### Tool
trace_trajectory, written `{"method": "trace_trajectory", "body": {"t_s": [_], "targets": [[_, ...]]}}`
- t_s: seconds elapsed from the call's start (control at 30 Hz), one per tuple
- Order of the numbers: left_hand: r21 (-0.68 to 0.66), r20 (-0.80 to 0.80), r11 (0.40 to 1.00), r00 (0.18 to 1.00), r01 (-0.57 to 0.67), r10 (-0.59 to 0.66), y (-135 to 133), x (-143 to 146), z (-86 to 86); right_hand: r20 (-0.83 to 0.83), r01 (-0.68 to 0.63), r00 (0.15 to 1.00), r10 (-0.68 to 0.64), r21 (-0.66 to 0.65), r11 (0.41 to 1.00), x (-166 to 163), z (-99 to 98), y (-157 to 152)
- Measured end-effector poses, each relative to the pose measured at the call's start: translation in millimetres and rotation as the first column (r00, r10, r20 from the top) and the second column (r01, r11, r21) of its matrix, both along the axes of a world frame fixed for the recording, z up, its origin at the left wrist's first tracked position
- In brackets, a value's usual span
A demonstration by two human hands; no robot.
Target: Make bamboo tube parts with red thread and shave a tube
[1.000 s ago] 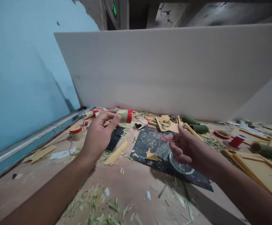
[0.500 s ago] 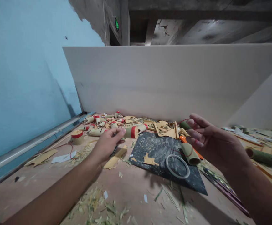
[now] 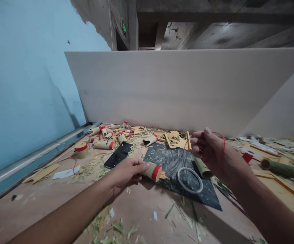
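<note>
My left hand (image 3: pixel 131 171) grips a short bamboo tube (image 3: pixel 151 170) with a red band round its pale flat end. The tube lies tilted, that end facing right, just above the near edge of a black mat (image 3: pixel 165 154). A thin red cord (image 3: pixel 181 156) runs up from near the tube's end to my right hand (image 3: pixel 207 144). The fingers of my right hand are closed on the cord, and more of it loops over behind the thumb to the wrist. Below this hand another bamboo tube (image 3: pixel 203 168) and a pale ring (image 3: pixel 179 181) rest on the mat.
Several red-banded bamboo pieces (image 3: pixel 105 145) lie at the back left, near a dark flat slab (image 3: pixel 118 154). A green bamboo tube (image 3: pixel 280 168) and a red thread spool (image 3: pixel 247 157) are at right. Shavings litter the table (image 3: pixel 47 206); a white panel (image 3: pixel 174 91) stands behind.
My left hand has brought the tube nearer to me and slightly right, uncovering the dark slab. My right hand has shifted left and its fingers have closed, with the cord now strung between the hands.
</note>
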State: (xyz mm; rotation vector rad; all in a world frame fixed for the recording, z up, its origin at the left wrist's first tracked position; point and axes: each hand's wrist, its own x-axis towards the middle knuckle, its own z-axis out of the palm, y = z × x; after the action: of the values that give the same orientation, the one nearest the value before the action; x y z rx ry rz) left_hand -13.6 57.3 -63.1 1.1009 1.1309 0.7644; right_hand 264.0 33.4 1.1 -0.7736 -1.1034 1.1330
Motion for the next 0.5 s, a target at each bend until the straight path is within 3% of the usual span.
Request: {"method": "trace_trajectory", "body": {"t_s": [0.17,0.3,0.5], "targets": [[0.002,-0.005,1.000,1.000,0.000,0.000,0.6,1.9,-7.3,0.041,-0.001,0.999,0.000,0.012,1.000,-3.1,-1.0,-2.2],[0.016,0.003,1.000,1.000,0.015,-0.015,0.1,1.9,-10.4,0.017,0.084,0.996,-0.085,0.078,0.993,0.9,-7.7,5.6],[0.014,0.015,0.997,0.997,0.073,-0.073,-6.3,-0.7,2.5,-0.015,0.149,0.989,-0.149,0.097,0.984,9.3,-9.1,13.3]]}}
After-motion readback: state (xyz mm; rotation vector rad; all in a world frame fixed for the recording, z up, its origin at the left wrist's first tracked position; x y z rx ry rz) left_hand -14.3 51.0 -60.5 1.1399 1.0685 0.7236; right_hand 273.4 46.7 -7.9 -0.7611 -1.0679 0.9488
